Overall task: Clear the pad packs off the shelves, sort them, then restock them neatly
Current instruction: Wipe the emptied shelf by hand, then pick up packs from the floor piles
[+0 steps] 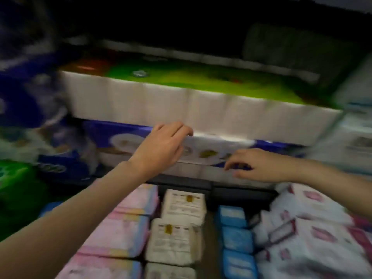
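Two hands in view: left hand (161, 146), right hand (255, 165). Just beyond the fingers (181, 127) of the left hand, two large wrapped bundles stacked: one green-topped bundle (181, 97) above, one blue-and-white bundle (211, 150) beneath it. Below the fingers, nearer the camera, pad packs stand in rows. Pink packs (120, 234): three visible. White packs (177, 238): three visible, the nearest cut by the frame edge. Blue packs (235, 236): three visible. White packs with red print (306, 228), under the right forearm: heaped and blurred, count cannot be told.
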Action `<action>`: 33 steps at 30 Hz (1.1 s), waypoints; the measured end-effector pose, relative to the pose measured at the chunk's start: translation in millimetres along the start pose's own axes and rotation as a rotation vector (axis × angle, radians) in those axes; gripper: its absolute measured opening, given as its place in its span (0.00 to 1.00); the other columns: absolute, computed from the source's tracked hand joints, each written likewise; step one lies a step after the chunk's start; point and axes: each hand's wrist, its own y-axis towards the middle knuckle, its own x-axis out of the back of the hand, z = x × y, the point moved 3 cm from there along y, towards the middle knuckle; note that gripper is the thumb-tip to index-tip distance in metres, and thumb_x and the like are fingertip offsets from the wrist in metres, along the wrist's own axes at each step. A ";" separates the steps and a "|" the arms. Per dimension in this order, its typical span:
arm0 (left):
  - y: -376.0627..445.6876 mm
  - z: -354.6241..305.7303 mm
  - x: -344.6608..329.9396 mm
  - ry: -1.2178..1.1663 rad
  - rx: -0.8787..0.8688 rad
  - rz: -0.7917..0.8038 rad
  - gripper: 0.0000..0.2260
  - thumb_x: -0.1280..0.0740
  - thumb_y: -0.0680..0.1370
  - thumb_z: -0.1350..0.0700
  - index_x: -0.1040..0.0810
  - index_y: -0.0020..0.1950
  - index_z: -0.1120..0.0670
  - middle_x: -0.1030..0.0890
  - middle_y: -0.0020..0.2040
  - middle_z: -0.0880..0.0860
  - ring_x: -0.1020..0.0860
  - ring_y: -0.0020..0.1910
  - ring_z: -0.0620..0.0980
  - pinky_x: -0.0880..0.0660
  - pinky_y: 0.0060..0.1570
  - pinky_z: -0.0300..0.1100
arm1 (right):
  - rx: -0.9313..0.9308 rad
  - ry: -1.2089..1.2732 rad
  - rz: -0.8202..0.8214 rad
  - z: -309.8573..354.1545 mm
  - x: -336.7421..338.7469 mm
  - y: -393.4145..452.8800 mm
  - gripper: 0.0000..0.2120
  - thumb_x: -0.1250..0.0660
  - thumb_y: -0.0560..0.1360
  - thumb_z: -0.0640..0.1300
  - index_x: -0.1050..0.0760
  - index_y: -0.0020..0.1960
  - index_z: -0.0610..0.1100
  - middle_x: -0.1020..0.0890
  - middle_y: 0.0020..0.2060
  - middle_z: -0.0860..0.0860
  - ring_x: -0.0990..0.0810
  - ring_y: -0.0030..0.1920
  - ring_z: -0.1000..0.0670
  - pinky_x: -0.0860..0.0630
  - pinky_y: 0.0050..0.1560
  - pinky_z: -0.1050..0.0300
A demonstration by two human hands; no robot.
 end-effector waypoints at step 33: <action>99.5 -281.0 -176.0 -0.009 0.173 1.358 0.44 0.33 0.71 0.36 0.56 0.77 0.46 0.59 0.78 0.49 0.56 0.76 0.49 0.58 0.72 0.50 | -0.012 -0.077 0.135 -254.9 -108.4 -166.2 0.32 0.35 0.73 0.59 0.44 0.73 0.56 0.40 0.68 0.40 0.41 0.67 0.38 0.38 0.64 0.46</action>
